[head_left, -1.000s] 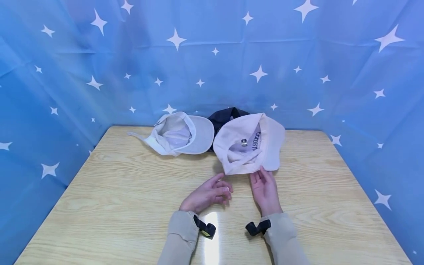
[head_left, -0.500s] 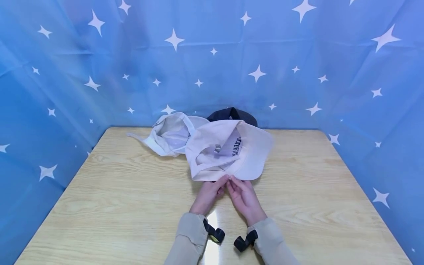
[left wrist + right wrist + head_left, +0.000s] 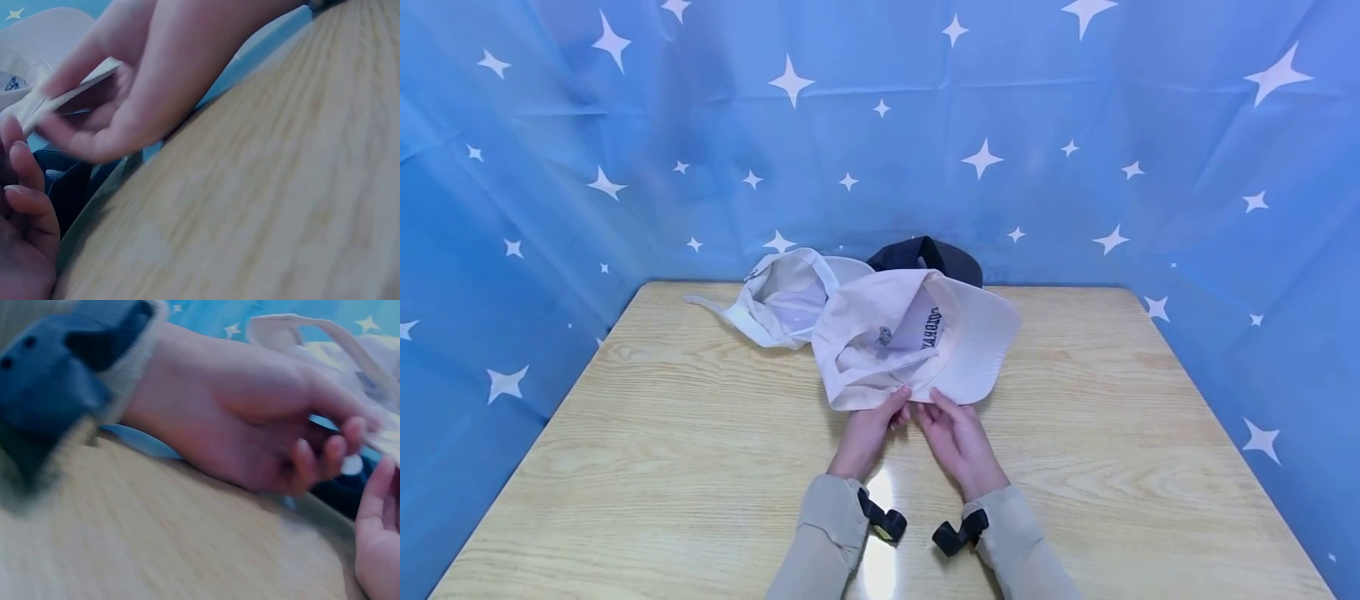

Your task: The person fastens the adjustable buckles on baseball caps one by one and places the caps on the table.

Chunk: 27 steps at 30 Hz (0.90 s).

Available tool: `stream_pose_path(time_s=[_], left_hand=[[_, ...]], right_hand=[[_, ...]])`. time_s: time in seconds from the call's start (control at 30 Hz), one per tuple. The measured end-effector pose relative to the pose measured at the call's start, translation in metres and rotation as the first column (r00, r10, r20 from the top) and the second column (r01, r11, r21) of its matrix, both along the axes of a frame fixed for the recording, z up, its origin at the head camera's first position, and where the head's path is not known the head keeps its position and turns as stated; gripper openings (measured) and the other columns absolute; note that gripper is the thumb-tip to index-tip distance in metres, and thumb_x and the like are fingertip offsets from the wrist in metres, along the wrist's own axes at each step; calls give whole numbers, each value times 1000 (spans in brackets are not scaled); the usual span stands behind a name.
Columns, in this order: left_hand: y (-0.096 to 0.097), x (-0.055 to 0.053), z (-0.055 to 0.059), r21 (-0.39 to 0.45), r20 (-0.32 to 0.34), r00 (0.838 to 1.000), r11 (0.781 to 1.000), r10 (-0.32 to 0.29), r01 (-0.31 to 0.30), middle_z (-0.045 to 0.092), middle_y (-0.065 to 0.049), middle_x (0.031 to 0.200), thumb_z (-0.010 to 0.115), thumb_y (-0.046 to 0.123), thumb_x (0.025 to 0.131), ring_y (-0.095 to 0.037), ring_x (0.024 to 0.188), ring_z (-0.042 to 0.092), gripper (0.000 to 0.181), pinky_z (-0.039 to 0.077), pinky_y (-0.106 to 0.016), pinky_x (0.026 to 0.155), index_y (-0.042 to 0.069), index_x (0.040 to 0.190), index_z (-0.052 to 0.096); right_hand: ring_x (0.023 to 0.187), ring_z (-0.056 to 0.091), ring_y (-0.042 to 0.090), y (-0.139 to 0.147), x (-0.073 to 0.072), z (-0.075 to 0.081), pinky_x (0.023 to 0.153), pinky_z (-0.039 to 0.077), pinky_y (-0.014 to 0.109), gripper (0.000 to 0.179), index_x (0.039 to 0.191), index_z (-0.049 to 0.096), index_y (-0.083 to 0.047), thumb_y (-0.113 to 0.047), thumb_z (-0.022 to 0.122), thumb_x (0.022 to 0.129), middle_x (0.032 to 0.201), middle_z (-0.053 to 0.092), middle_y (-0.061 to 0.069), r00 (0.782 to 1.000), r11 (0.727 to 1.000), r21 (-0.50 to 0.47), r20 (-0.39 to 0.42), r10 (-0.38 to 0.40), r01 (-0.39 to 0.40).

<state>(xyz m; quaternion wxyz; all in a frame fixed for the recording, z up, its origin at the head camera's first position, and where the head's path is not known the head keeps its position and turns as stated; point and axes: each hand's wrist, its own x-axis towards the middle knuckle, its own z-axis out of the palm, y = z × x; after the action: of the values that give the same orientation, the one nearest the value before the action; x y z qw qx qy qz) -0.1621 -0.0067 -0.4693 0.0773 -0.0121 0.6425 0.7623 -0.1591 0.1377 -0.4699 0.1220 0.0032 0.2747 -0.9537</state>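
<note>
- Grey-white cap (image 3: 767, 325), hollow facing us, near the table's (image 3: 662, 458) far edge, left of middle.
- Left hand (image 3: 867, 433), pinching the pink-white cap's (image 3: 865, 304) near rim.
- That cap, before the far edge's middle; apparently being positioned.
- Black cap (image 3: 958, 262), behind.
- Right hand (image 3: 962, 446), also pinching; next, probably, steady grip.
- No container visible.

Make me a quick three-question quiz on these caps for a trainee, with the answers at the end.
1. Fill in: in the head view, the black cap lies ____ the front cap, partly hidden.
2. True or false: the left hand and right hand both grip the front cap.
3. In the head view, the front cap's brim points: A, left; B, right; C, straight up?

Key: 1, behind; 2, true; 3, B.
</note>
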Motion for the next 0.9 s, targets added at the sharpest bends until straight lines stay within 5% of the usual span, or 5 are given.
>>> stream_pose_path(time_s=[0.27,0.53,0.63,0.73,0.9], left_hand=[[-6,-1,3,-118,39,996,990,83,-78,60,1,75,59,57,74,-13,68,48,57,39,-26,66,1,84,66],[-3,1,3,-194,57,997,980,55,-43,64,1,81,57,62,73,-15,73,51,51,40,-29,70,13,80,70],[-3,1,2,-242,71,997,970,34,-16,65,4,83,54,66,71,-16,75,51,49,40,-31,72,20,78,70],[-3,2,1,-275,52,999,961,-13,26,66,8,86,51,67,73,-13,82,53,48,39,-33,79,24,79,71],[-3,2,2,-274,6,993,955,-115,112,64,13,95,49,62,78,-5,100,52,44,31,-33,95,24,83,71]], right_hand=[[102,47,15,29,-9,8,82,41,24,51,135,25,-12,-10,50,91,124,42,5,946,943,83,-15,-323,323],[87,53,23,37,-1,22,64,45,25,32,107,52,7,-20,56,88,100,56,17,773,697,336,-316,-551,634],[95,54,29,34,2,31,69,48,28,31,108,54,9,-18,49,93,105,57,22,762,699,356,-484,-430,620],[108,49,32,30,1,37,79,47,31,33,119,49,7,-16,41,96,118,51,22,776,761,365,-567,-277,537],[120,40,33,25,-1,57,91,41,37,41,133,35,2,-20,34,98,133,40,21,815,789,446,-568,-114,421]])
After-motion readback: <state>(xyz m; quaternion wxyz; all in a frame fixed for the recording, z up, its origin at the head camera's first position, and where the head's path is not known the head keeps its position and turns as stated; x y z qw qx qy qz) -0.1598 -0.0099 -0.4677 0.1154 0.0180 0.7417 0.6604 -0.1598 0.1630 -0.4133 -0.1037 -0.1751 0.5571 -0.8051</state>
